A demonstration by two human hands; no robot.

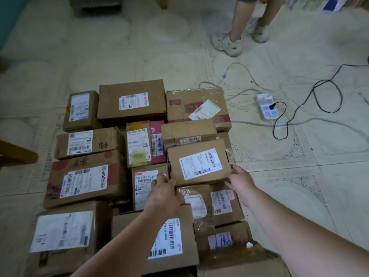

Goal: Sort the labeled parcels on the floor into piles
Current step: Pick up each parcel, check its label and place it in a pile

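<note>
Several brown cardboard parcels with white shipping labels lie packed together on the tiled floor. A mid-sized labeled box (199, 162) sits on top of others at the right of the cluster. My left hand (163, 193) grips its near left corner, fingers curled at the edge. My right hand (240, 179) holds its near right corner. Beside it lie a pink-sided parcel (157, 140), a narrow box marked 948 (144, 188) and a large box marked 20 (85, 180). A box with handwritten blue digits (221, 239) is nearest me.
A white power strip (266, 106) with black and grey cables (319, 92) lies on the floor to the right. Another person's legs and shoes (231, 44) stand at the back. A wooden furniture edge (18, 154) pokes in at the left.
</note>
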